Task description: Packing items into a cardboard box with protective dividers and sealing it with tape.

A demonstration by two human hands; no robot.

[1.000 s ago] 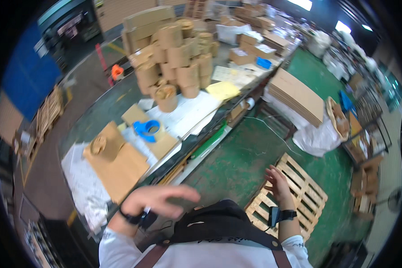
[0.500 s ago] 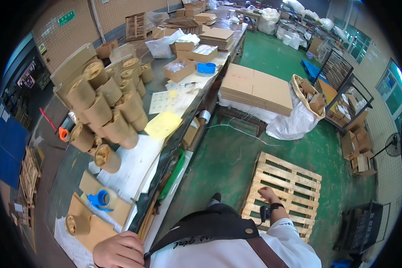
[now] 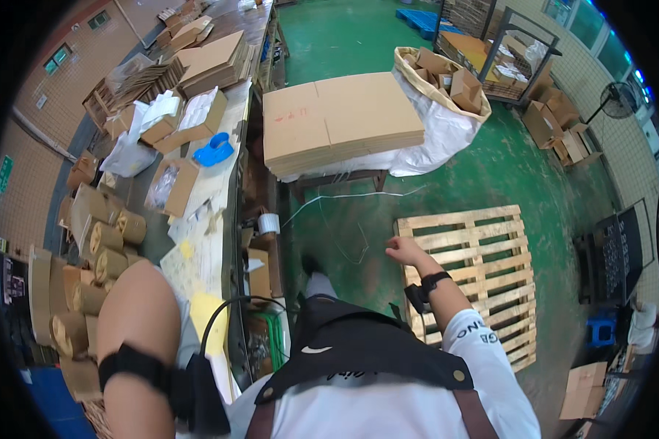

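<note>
My right hand (image 3: 408,251) hangs over the near left corner of a wooden pallet (image 3: 476,238) on the floor. Its fingers are loosely curled together, and I see nothing in them. A black strap with a small device circles that wrist. My bent left arm (image 3: 139,307) rises at the lower left with its own strap and black device (image 3: 201,395); the left hand itself is out of the picture. Beyond that arm, brown paper-wrapped rolls (image 3: 69,333) are stacked on the long workbench (image 3: 223,175). A yellow sheet (image 3: 209,322) lies near the bench edge.
Flat cardboard sheets (image 3: 344,117) are stacked on a low stand ahead. Beside them stands a white sack (image 3: 447,139) of cardboard pieces. A wire cart (image 3: 520,58), a fan (image 3: 619,100) and a black crate (image 3: 615,256) line the right. A blue tape dispenser (image 3: 214,150) sits on the bench.
My view has swung to the right. The left hand, earlier resting at the bench edge, has left the picture, and the left arm is now raised. My right hand still hangs by the pallet.
</note>
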